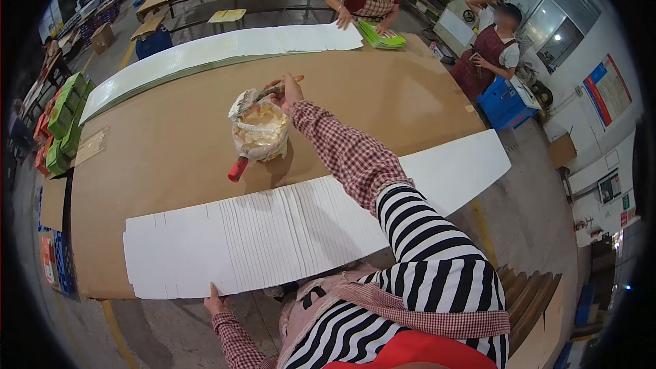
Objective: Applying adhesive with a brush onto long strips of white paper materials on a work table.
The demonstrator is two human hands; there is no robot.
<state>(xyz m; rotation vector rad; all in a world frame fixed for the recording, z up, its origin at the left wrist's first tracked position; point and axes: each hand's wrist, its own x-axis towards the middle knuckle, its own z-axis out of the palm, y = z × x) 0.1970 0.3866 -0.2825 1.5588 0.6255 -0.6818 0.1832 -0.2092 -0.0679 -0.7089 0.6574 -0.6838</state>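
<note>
My right hand reaches over the brown tabletop, closed on a glue-crusted brush. The brush lies over the rim of a tub holding cream-coloured paste. A red grip sticks out at the tub's near side; what it belongs to is unclear. Along the near table edge, white card sheets lie fanned in a long overlapping row. My left hand pinches the near edge of this row, thumb on top and the other fingers mostly hidden.
Another long row of white sheets lies along the table's far side. A person there handles green printed sheets. A second person stands beside a blue crate. Green boxes are stacked at the left.
</note>
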